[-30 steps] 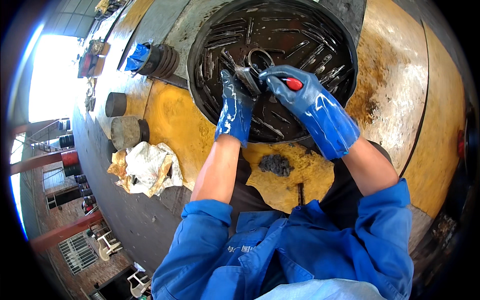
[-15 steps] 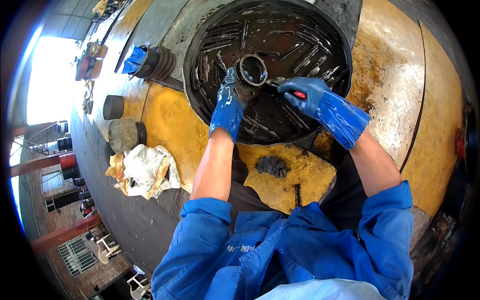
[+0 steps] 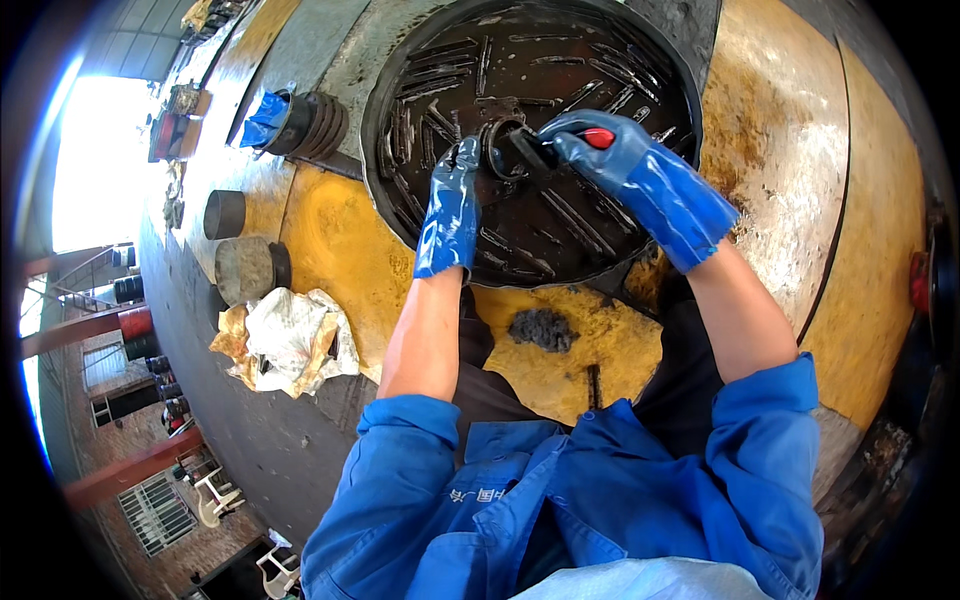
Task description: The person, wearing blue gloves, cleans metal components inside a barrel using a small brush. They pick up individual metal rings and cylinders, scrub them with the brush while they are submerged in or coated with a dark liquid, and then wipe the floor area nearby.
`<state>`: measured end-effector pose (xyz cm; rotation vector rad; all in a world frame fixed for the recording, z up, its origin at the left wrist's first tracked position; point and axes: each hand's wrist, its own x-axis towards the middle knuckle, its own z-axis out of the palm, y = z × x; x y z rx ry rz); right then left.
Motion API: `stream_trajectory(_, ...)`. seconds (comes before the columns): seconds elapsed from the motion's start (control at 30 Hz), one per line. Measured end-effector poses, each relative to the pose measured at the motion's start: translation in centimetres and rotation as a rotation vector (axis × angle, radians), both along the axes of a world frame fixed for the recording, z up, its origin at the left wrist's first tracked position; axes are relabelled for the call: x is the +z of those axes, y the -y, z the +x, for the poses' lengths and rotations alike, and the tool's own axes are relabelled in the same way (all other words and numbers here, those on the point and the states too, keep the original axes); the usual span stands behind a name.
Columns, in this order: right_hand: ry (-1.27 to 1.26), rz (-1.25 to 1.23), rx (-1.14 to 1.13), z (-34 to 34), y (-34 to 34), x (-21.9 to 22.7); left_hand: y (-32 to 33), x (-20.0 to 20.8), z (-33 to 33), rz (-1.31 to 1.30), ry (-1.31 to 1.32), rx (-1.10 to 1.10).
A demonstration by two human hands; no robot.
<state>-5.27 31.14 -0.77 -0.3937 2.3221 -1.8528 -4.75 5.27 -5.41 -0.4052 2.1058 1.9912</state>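
A wide round black basin [image 3: 374,195] of dark oily liquid lies in front of me, with many dark, wet strips [image 3: 571,222] in it. My left hand [image 3: 452,195], in a long blue rubber glove, is closed on the left side of a dark metal ring [image 3: 492,150] above the liquid. In the other blue glove, my right hand [image 3: 610,155] grips a red-handled brush [image 3: 599,138]. Its dark flat head lies across the ring's right side and hides part of it.
Yellow-stained boards surround the basin. A dark grey wad [image 3: 542,329] lies on the board between my knees. To the left are a crumpled white cloth [image 3: 290,335], grey cylinders [image 3: 243,270] and a stack of dark rings [image 3: 318,127] with blue plastic.
My right hand has moved up and left, bringing the brush head onto the ring. The ring has tipped, so its opening shows less; my left hand keeps hold of it.
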Motion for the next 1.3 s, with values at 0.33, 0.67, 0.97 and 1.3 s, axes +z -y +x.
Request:
stream_trajectory(0.33, -0.263, 0.389, 0.155, 0.6, 1.8, -3.6, -2.5, 4.3, 1.2, -0.221, -0.078, -0.078)
stream_trajectory(0.67, -0.61, 0.826, 0.221, 1.3, 2.2, -3.8, -1.6, -1.2, -1.2, 0.103, 0.125, 0.136)
stream_trajectory(0.97, 0.443, 0.089, -0.13, -1.5, 2.0, -6.7, -4.3, 1.0, 0.6, -0.034, 0.066, -0.073)
stream_trajectory(1.3, 0.943, -0.655, -0.33, -2.4, 0.6, -6.9, -3.1, -2.7, -0.1, -0.153, -0.172, 0.013)
